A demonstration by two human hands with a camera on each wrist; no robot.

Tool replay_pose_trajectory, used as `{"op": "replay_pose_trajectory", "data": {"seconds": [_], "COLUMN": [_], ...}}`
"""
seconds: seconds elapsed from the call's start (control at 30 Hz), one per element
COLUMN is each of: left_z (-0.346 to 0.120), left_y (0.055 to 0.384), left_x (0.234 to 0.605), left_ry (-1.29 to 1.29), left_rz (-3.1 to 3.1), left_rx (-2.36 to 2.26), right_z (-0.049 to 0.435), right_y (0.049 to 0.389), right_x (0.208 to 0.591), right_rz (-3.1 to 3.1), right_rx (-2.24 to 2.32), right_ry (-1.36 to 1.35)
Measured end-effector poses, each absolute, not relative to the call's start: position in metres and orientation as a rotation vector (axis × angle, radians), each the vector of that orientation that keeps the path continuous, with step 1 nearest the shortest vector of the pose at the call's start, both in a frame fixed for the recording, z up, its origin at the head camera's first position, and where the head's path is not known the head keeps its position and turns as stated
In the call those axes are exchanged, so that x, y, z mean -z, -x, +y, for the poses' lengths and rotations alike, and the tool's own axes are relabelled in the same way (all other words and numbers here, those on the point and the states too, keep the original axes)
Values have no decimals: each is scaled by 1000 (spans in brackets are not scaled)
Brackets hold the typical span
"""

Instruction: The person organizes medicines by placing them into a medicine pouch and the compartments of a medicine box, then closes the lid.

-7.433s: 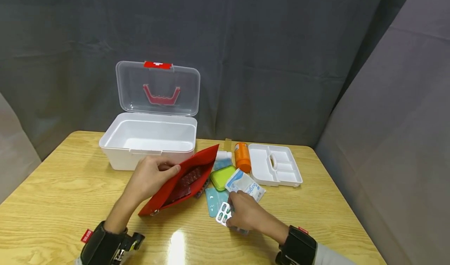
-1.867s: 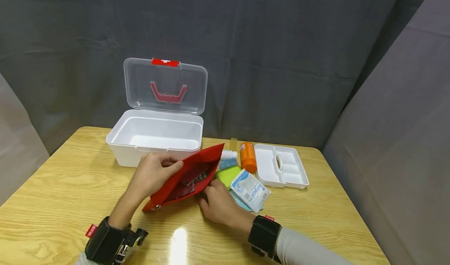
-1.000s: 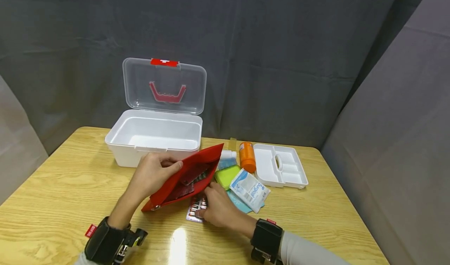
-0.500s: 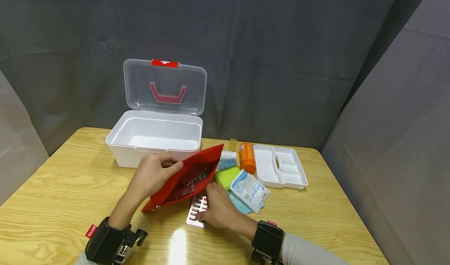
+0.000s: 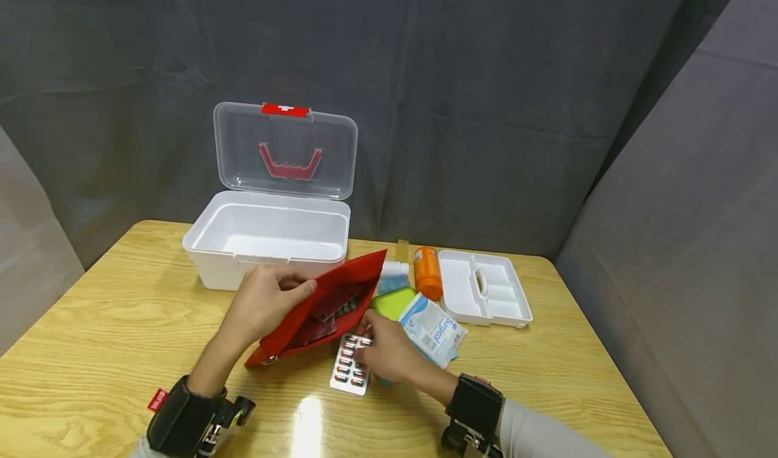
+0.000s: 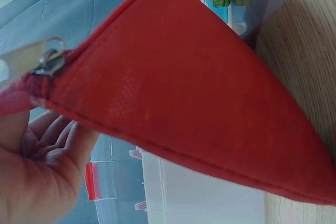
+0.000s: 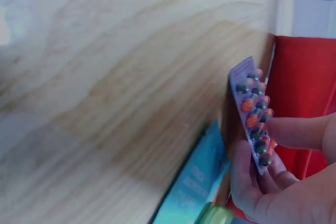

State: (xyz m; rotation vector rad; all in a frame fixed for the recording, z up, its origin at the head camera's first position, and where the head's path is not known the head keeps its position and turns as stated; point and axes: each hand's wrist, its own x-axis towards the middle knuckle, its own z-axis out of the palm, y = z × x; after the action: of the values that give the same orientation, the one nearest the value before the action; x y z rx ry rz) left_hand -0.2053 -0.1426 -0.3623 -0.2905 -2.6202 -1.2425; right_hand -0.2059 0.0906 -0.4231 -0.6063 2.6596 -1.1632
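My left hand (image 5: 264, 306) grips the upper edge of a red zip pouch (image 5: 361, 265), which stands tilted with its mouth gaping toward me. Inside it lie clear blister packs (image 5: 322, 323). In the left wrist view the pouch (image 6: 189, 93) fills the middle, its metal zip pull (image 6: 50, 61) near the hand. Just right of the pouch mouth, my right hand (image 5: 392, 350) pinches a blister pack of capsules (image 5: 349, 370) by its edge. The right wrist view shows that blister pack (image 7: 254, 114) tipped up on edge between thumb and fingers, its capsules orange and dark green.
A white first-aid box (image 5: 267, 242) stands behind the pouch, its clear lid (image 5: 286, 130) raised. To the right lie a lime-green case (image 5: 392, 302), a "Surgical" packet (image 5: 434, 329) over a turquoise packet (image 7: 194, 182), an orange bottle (image 5: 428, 274), a white-capped bottle (image 5: 395, 267) and a divided white tray (image 5: 486, 286).
A different blister pack, with green capsules, was in my right hand earliest. Since then the hand reached beside the pouch, drew out the present blister pack and lifted it. The left hand keeps its grip.
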Motion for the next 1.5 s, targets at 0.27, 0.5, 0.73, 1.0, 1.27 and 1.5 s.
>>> {"op": "replay_pose_trajectory", "data": {"seconds": [0.27, 0.5, 0.73, 1.0, 1.27, 1.5], "left_z": [-143, -143, -143, -143, -144, -144], "left_y": [205, 204, 204, 205, 205, 205], "left_x": [362, 362, 362, 362, 362, 363], "left_ry": [298, 290, 282, 292, 292, 304], "left_rz": [-2616, -2623, -2629, -2626, -2624, -2617], "left_rx": [1240, 1251, 1232, 1234, 1256, 1279], "right_z": [99, 104, 107, 109, 98, 93], "right_y": [214, 216, 216, 219, 220, 219], "right_x": [410, 397, 383, 360, 333, 324], "right_rz": [2620, 2608, 2608, 2618, 2681, 2702], "right_rx": [1172, 1140, 1111, 1049, 1123, 1260], "right_ry": [577, 577, 662, 714, 716, 751]}}
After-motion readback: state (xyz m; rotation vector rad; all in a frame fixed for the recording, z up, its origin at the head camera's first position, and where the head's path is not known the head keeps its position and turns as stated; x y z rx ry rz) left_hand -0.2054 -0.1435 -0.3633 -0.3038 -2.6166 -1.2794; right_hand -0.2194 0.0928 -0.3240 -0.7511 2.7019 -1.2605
